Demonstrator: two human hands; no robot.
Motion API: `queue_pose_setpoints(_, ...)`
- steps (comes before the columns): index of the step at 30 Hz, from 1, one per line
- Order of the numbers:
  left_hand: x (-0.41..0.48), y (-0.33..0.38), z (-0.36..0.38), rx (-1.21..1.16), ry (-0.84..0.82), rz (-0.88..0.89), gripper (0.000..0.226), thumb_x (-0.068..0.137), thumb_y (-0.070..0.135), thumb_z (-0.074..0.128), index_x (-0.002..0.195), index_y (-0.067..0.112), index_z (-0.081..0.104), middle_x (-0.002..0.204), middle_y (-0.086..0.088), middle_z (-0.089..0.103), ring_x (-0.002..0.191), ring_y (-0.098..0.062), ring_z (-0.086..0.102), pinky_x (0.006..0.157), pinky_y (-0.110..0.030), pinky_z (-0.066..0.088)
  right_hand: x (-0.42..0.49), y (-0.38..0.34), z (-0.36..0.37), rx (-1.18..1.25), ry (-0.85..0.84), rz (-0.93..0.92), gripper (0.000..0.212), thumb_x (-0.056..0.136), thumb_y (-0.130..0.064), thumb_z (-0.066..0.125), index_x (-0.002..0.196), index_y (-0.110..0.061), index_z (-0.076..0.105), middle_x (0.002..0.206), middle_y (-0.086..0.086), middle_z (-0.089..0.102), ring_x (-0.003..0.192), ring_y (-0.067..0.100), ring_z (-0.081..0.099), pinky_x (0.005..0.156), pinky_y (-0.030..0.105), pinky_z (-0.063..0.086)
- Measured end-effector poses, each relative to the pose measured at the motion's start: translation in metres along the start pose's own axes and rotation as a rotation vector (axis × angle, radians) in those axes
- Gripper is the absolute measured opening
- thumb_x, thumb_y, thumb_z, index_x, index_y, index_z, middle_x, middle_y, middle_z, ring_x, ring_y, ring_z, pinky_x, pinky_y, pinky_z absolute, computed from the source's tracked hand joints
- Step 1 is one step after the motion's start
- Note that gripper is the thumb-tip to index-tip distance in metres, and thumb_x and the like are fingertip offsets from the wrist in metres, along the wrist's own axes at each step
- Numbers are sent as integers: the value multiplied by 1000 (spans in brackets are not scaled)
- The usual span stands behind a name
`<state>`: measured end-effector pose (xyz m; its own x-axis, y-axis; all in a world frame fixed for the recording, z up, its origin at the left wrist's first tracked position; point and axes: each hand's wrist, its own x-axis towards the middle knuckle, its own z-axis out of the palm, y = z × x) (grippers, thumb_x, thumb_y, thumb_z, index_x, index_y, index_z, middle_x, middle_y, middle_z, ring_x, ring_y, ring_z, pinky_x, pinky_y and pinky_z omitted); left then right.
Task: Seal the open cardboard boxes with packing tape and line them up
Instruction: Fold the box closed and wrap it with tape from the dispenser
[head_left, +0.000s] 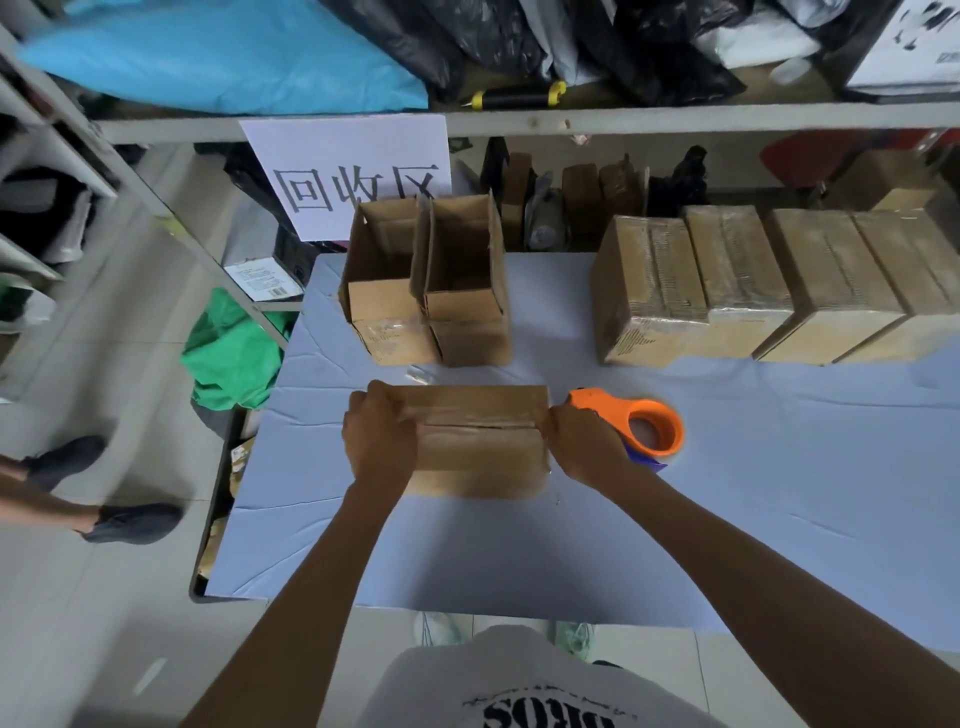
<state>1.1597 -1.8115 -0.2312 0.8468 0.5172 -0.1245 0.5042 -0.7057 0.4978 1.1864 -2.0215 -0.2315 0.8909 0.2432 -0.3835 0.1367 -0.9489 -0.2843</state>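
Observation:
A closed cardboard box (480, 441) lies in front of me on the blue table (779, 519), with a strip of tape running along its top seam. My left hand (382, 439) presses down on the box's left end. My right hand (584, 444) grips the orange tape dispenser (652, 426) at the box's right edge. Two open boxes (426, 291) stand side by side behind it, flaps up. A row of several taped boxes (769, 291) lines the back right of the table.
A white paper sign (348, 171) hangs from the shelf (675, 117) behind the table. A green bag (234, 353) lies on the floor at the left. Another person's shoes (104, 493) are at the far left. A black-and-yellow tool (514, 96) rests on the shelf.

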Motion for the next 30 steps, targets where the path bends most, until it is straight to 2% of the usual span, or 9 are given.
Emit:
queue_pose_setpoints(3,4,-5,-1,-100,-18,-98,38,78,20,75,109,14,53,111,-12,58,102,-32,57,79,-35,41,-1,-1,-13,272,28,49,8,75,-10,64,81,-5,63,70,12,61,54,21,53,44,19,33)
queue_pose_setpoints(5,7,-10,-1,-116,-26,-107,38,75,26,78,102,13,54,104,-10,64,98,-31,59,74,-31,36,6,2,-13,399,-32,97,29,92,-31,53,74,-8,54,66,14,60,51,20,52,61,28,50)
queue_pose_setpoints(8,11,-16,-4,-155,-24,-122,40,70,28,82,97,13,58,97,-8,68,96,-28,60,72,-28,32,7,1,-15,420,-203,164,54,87,-56,52,68,-5,51,66,16,63,51,22,57,69,35,53)
queue_pose_setpoints(15,16,-10,-9,-172,-76,-192,62,67,24,83,115,13,47,93,-10,63,87,-27,57,71,-30,35,6,-1,-14,387,-76,141,43,89,-40,59,60,-10,52,26,-7,45,42,10,52,62,26,47)
queue_pose_setpoints(18,23,-7,-19,-89,-229,0,80,64,18,84,130,18,39,116,-15,50,108,-32,50,83,-34,41,2,-4,-15,252,-40,52,44,88,-42,60,61,-8,52,48,-2,58,63,20,60,71,30,45)
queue_pose_setpoints(21,30,1,-31,73,-491,233,108,49,33,92,139,37,33,141,-6,25,133,-30,19,107,-42,25,4,-1,-15,27,88,-69,38,84,-50,61,85,-13,70,87,4,66,87,25,61,69,31,39)
queue_pose_setpoints(24,25,7,-25,256,-733,353,133,43,49,91,144,47,5,155,-2,6,142,-32,5,112,-53,20,10,7,-15,121,145,-146,20,79,-44,67,82,-26,75,86,-2,67,87,22,61,68,32,41)
queue_pose_setpoints(27,11,5,-5,138,-699,334,135,45,45,92,141,49,-3,147,2,9,136,-33,19,98,-41,34,17,16,-10,291,159,-131,14,74,-32,74,79,-19,72,80,-3,64,86,21,59,65,30,37)
queue_pose_setpoints(30,-2,5,12,60,-536,250,130,45,46,91,139,50,1,138,4,11,128,-32,21,91,-38,37,19,17,8,287,201,-120,27,83,-23,67,109,-15,63,103,4,64,99,25,58,76,32,41)
